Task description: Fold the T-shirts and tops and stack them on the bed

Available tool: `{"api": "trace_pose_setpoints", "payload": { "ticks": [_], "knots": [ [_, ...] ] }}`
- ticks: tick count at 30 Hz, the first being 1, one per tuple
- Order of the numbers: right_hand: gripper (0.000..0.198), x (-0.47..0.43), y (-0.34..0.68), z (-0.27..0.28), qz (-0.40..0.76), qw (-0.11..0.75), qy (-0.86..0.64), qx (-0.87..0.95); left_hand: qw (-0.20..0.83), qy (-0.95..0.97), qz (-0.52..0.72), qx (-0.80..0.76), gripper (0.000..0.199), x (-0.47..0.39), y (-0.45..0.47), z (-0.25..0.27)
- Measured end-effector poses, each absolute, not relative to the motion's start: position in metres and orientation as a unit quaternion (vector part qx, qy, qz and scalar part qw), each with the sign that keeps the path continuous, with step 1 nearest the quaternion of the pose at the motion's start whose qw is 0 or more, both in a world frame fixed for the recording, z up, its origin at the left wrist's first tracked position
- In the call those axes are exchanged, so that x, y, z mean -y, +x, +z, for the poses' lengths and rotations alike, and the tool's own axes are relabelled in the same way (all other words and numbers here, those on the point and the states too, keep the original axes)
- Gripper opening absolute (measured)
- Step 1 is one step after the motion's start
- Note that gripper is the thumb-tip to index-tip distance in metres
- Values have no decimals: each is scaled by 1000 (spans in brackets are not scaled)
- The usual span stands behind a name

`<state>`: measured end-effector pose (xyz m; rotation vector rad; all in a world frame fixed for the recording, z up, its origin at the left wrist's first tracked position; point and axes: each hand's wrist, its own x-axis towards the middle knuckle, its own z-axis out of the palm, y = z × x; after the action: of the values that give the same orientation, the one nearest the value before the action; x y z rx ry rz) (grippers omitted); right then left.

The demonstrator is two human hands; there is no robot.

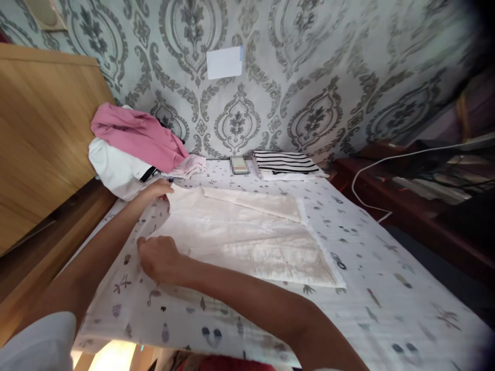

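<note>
A cream-white garment with a frayed hem lies spread on the patterned cloth, its frayed edge at the right; I cannot tell its exact kind. My left hand pinches its far left corner. Nearer to me, my right hand is closed on the near left part of the same edge, which is lifted a little off the cloth. The right forearm crosses in front of the garment's near side and hides a part of it.
Pink and white clothes are heaped at the back left beside a wooden cabinet. Folded striped fabric and a small blurred box stand by the wall. A white cable hangs at the right, over a dark red surface.
</note>
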<state>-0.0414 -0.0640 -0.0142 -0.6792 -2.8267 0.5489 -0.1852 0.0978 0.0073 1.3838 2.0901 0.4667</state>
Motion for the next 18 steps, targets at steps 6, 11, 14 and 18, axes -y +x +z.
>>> {"api": "trace_pose_setpoints", "payload": {
  "ticks": [6, 11, 14, 18],
  "knots": [
    [18, 66, 35, 18, 273, 180, -326, 887, 326, 532, 251, -740, 18, -104, -154, 46],
    [12, 81, 111, 8, 400, 294, -387, 777, 363, 556, 301, -685, 23, -120, -98, 51],
    [17, 90, 134, -9, 444, 319, -420, 724, 384, 570, 302, -661, 23, -127, -58, 36],
    [21, 96, 142, -28, 476, 327, -442, 686, 405, 576, 281, -652, 18, -129, -21, 7]
  ]
}}
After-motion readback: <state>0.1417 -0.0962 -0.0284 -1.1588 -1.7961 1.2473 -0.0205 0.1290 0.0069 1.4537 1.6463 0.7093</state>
